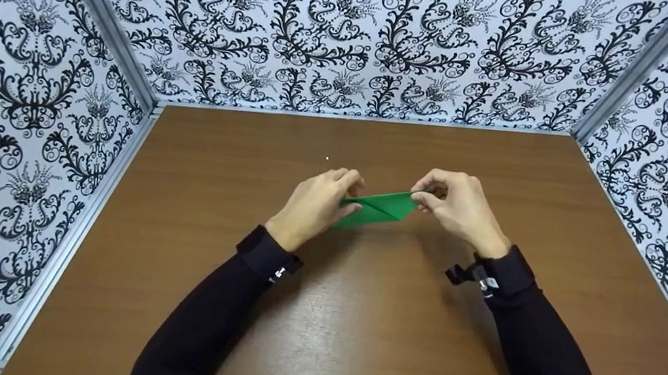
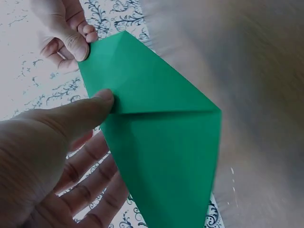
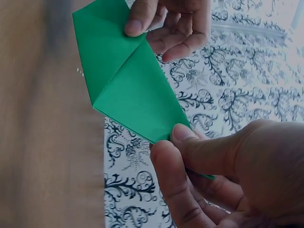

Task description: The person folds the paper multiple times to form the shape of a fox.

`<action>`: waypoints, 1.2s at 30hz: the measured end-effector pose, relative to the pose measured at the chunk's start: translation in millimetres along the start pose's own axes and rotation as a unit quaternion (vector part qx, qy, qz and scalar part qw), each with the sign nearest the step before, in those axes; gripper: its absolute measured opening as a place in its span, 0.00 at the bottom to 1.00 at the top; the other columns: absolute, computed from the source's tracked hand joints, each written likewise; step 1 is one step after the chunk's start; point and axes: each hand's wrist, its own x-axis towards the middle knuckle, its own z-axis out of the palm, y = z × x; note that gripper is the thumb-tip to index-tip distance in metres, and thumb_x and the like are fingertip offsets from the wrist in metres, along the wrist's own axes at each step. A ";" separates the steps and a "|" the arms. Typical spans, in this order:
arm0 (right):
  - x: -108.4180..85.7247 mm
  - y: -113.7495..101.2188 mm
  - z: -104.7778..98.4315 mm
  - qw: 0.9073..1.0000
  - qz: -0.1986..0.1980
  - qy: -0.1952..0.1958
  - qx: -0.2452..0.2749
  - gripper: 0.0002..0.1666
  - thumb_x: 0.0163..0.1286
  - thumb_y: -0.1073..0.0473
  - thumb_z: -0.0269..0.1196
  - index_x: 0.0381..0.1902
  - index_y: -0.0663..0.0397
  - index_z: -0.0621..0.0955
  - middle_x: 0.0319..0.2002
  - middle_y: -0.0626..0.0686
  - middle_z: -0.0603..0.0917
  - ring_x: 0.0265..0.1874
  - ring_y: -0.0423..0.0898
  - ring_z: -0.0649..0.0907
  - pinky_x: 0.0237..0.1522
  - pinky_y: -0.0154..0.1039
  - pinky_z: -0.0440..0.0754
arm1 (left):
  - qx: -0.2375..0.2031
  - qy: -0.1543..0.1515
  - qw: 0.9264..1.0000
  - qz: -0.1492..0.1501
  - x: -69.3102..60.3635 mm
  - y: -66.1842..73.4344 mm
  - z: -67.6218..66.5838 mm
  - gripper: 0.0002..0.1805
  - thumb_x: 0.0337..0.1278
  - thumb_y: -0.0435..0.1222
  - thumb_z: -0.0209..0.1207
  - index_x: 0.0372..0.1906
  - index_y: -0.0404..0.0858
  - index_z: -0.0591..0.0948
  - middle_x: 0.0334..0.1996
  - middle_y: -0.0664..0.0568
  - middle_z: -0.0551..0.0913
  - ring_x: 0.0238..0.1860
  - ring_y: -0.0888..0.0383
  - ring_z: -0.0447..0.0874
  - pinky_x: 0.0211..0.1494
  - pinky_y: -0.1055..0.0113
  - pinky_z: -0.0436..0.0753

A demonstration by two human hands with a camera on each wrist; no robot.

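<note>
A folded sheet of green paper (image 1: 385,206) is held between both hands, above the table. Several creased flaps show on it, with a fold line across its middle in the left wrist view (image 2: 161,142). My left hand (image 1: 322,201) pinches the paper near the middle of its upper edge, thumb (image 2: 90,111) on the near face and fingers behind. At the paper's other end, my right hand (image 1: 459,206) pinches a narrow corner between thumb (image 3: 199,147) and forefinger. Part of that corner is hidden by the right fingers.
Beneath the hands lies a brown wooden table (image 1: 346,321). Patterned white and black walls (image 1: 346,43) enclose its back and sides, with metal rails at the corners. A tiny white speck (image 1: 327,158) is on the table beyond the left hand. Both wrists wear dark straps.
</note>
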 end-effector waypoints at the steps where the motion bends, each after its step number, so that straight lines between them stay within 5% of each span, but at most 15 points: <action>1: -0.8 -1.7 0.6 1.000 -0.010 0.004 -0.006 0.03 0.82 0.62 0.78 0.47 0.55 0.96 0.39 0.58 0.99 0.32 0.37 0.94 0.36 0.25 0.89 | -0.008 -0.002 1.000 -0.001 0.1 0.8 -0.9 0.16 0.75 0.38 0.80 0.58 0.38 0.89 0.50 0.47 0.96 0.51 0.50 0.99 0.54 0.51 0.99; 8: -3.5 -12.1 1.4 0.997 -0.065 0.038 -0.026 0.03 0.80 0.62 0.80 0.48 0.54 0.97 0.42 0.55 1.00 0.35 0.55 0.96 0.36 0.20 0.83 | -0.050 -0.001 0.999 -0.014 1.3 3.1 -7.5 0.05 0.76 0.36 0.79 0.46 0.39 0.95 0.44 0.49 0.97 0.44 0.53 0.99 0.49 0.56 0.99; 16: -1.5 -16.5 -2.9 0.995 -0.051 0.087 0.021 0.19 0.78 0.61 0.81 0.64 0.55 0.94 0.49 0.58 0.99 0.38 0.31 0.91 0.44 0.22 0.89 | -0.150 0.031 0.987 -0.053 1.1 -1.4 -9.3 0.03 0.77 0.36 0.79 0.45 0.40 0.96 0.40 0.47 0.98 0.38 0.55 0.96 0.44 0.66 0.93; 21: 1.6 -13.9 0.1 0.990 -0.021 0.079 0.114 0.22 0.82 0.63 0.77 0.69 0.62 0.90 0.56 0.64 0.96 0.42 0.34 0.93 0.47 0.28 0.94 | -0.200 0.056 0.973 -0.097 3.2 -1.2 -8.4 0.06 0.76 0.38 0.80 0.46 0.39 0.97 0.41 0.47 0.99 0.36 0.56 0.95 0.42 0.73 0.90; 25: 2.1 -14.3 9.3 0.982 -0.008 0.044 0.184 0.21 0.85 0.65 0.74 0.70 0.67 0.88 0.56 0.67 0.94 0.42 0.39 0.95 0.46 0.34 0.97 | -0.244 0.081 0.956 -0.141 4.9 2.5 -8.8 0.07 0.75 0.40 0.81 0.45 0.40 0.97 0.40 0.48 0.99 0.35 0.60 0.92 0.41 0.74 0.88; 29: 1.9 -15.3 23.2 0.980 -0.009 -0.005 0.201 0.19 0.85 0.63 0.75 0.66 0.67 0.89 0.54 0.66 0.95 0.40 0.41 0.96 0.46 0.39 0.99 | -0.306 0.105 0.930 -0.177 6.3 6.4 -8.5 0.07 0.74 0.39 0.82 0.45 0.40 0.97 0.39 0.48 0.98 0.34 0.65 0.89 0.42 0.73 0.86; 36: -2.3 -17.0 41.4 0.977 -0.011 -0.081 0.198 0.13 0.82 0.58 0.79 0.57 0.60 0.96 0.44 0.62 0.98 0.35 0.44 0.96 0.42 0.36 0.96 | -0.387 0.138 0.892 -0.190 7.9 11.4 -5.9 0.07 0.76 0.36 0.80 0.47 0.36 0.96 0.37 0.52 0.95 0.34 0.64 0.87 0.41 0.73 0.85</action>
